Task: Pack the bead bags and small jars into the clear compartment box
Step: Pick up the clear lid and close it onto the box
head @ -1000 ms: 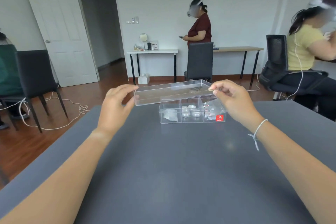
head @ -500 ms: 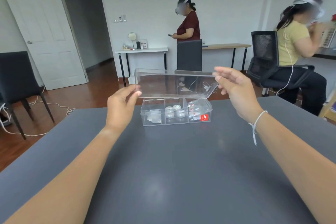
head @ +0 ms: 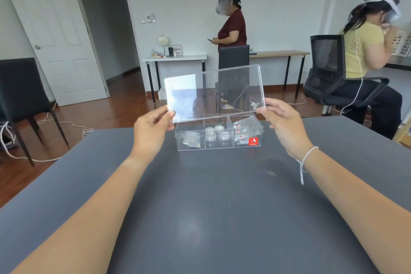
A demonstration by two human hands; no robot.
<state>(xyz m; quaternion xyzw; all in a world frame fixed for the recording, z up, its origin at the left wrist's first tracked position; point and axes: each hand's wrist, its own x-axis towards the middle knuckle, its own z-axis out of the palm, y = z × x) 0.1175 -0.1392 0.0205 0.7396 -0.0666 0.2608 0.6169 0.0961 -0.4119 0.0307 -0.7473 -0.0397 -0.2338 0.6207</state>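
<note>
Holding the clear rectangular plastic lid (head: 214, 92) tilted near upright above the clear three-compartment plastic box (head: 219, 134): left hand (head: 152, 130) pinches its 7 o'clock corner, right hand (head: 283, 124) pinches the 5 o'clock corner. Box sits open on the dark grey table (head: 211, 207), between the two hands, red sticker (head: 253, 141) on its front right. Left compartment has a small clear bead bag (head: 191, 142), middle has small round clear jars (head: 216, 133), right has bead bags with red bits (head: 241, 129).
</note>
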